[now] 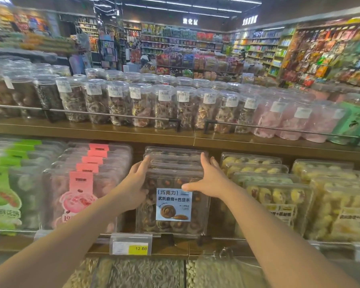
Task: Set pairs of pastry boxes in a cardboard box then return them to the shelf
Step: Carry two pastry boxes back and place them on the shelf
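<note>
Both of my hands reach into the lower shelf point(87, 249) at the row of clear chocolate pastry boxes point(173, 204), which stand on edge one behind another, the front one bearing a blue label point(173, 204). My left hand point(136, 185) lies against the left flank of the front boxes, fingers extended along the lid edges; my right hand point(209, 180) is spread wide, thumb across the front face near the label and fingers over the top right corner. Neither grip is closed yet: both are open and flat, so I judge the pair only bracketed, not secured. The cardboard box is not in view. Risks as I judge them: smooth plastic may slip between flat palms if I lift before curling the fingers; I may catch one box or three, since the lids just beyond my fingertips are hard to separate; the boxes behind may topple forward once the front ones leave; and the pink-labelled boxes point(81, 183) just left of my left grip, or the yellow pastry boxes point(279, 196) right of my right grip, may be dragged out.
</note>
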Demonstrator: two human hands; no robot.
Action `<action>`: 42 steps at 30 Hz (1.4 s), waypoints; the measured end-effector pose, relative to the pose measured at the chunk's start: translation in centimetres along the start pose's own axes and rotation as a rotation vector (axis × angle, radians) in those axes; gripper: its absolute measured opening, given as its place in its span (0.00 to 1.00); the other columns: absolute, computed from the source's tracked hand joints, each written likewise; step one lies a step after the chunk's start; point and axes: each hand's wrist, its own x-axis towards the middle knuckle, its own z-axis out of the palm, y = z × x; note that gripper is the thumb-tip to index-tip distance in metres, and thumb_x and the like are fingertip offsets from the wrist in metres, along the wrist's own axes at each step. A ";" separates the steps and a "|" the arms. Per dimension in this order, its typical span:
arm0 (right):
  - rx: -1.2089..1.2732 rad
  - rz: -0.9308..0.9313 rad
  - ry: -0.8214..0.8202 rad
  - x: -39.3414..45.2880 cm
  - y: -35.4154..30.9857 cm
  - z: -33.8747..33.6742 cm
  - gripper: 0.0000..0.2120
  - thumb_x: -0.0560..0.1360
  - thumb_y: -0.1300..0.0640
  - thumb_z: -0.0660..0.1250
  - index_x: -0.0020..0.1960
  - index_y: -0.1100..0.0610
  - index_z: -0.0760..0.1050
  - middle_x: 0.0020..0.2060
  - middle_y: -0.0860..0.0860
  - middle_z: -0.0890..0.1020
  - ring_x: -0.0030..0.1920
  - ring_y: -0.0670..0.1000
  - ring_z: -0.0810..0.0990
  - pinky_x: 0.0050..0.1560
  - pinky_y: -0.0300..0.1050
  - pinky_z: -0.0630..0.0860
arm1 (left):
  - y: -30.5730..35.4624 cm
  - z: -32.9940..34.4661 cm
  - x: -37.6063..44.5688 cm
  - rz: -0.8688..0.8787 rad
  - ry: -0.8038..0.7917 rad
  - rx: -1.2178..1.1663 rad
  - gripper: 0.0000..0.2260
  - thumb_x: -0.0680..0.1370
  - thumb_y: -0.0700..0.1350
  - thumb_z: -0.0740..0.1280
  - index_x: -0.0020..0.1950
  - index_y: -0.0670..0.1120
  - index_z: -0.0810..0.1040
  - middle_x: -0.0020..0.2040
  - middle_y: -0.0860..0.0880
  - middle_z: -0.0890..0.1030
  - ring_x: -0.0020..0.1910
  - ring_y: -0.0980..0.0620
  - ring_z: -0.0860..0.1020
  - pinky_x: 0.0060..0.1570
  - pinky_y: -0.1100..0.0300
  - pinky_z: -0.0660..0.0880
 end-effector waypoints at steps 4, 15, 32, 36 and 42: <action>0.016 0.032 -0.008 0.9 -0.9 0.5 0.67 0.67 0.43 0.81 0.81 0.47 0.30 0.81 0.55 0.35 0.82 0.57 0.46 0.77 0.56 0.57 | 0.7 -1.3 0.7 -0.098 -0.008 -0.103 0.54 0.73 0.33 0.73 0.84 0.53 0.36 0.75 0.49 0.68 0.62 0.48 0.77 0.54 0.57 0.75; -0.031 0.009 -0.030 0.9 -0.4 0.5 0.66 0.68 0.46 0.81 0.80 0.46 0.29 0.82 0.54 0.39 0.82 0.57 0.50 0.75 0.55 0.62 | 1.5 -1.6 1.6 -0.188 -0.011 -0.357 0.59 0.70 0.36 0.81 0.85 0.53 0.41 0.84 0.50 0.56 0.78 0.46 0.64 0.68 0.53 0.66; 0.009 -0.048 0.017 2.7 0.9 0.5 0.70 0.62 0.42 0.84 0.81 0.44 0.32 0.81 0.47 0.34 0.82 0.51 0.42 0.78 0.55 0.55 | 0.7 -1.8 3.0 -0.158 -0.106 -0.329 0.64 0.69 0.39 0.82 0.83 0.56 0.33 0.85 0.51 0.50 0.82 0.45 0.55 0.76 0.48 0.59; 0.027 -0.050 0.006 1.5 0.4 0.2 0.69 0.63 0.44 0.84 0.81 0.43 0.32 0.81 0.49 0.33 0.82 0.52 0.40 0.78 0.56 0.54 | 1.2 -2.5 2.5 -0.134 -0.122 -0.200 0.66 0.68 0.42 0.83 0.82 0.52 0.30 0.85 0.48 0.50 0.82 0.44 0.57 0.76 0.49 0.60; -0.075 -0.082 0.065 -2.2 0.2 -1.8 0.66 0.61 0.31 0.79 0.83 0.44 0.38 0.82 0.48 0.39 0.82 0.53 0.43 0.78 0.58 0.53 | 3.6 -5.9 -0.9 0.051 -0.110 0.216 0.64 0.69 0.53 0.82 0.83 0.44 0.33 0.85 0.47 0.49 0.82 0.46 0.56 0.76 0.54 0.60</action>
